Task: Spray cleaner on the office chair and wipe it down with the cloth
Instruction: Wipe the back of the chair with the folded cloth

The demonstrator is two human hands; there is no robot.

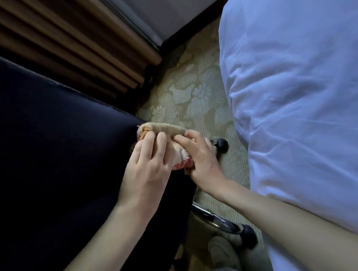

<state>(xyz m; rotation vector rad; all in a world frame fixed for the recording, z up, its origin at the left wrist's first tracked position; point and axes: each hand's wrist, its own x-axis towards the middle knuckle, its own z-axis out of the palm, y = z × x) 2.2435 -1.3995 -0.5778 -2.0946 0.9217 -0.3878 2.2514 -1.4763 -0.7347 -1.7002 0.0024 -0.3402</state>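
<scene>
Folded beige-and-red terry cloth (163, 129) at far right corner of dark upholstered office chair (50, 155). Grip: left hand (148, 167) presses fingers flat on it; right hand (202, 157) grips its end. Risk — cloth overhangs the edge; an uneven pull could drag it onto pale patterned carpet (191, 97).

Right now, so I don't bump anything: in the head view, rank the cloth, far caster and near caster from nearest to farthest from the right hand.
1. cloth: held in the right hand, at the corner of the chair.
2. far caster: just beyond the fingers, on the carpet.
3. near caster: lower right, beside the bed.
</scene>
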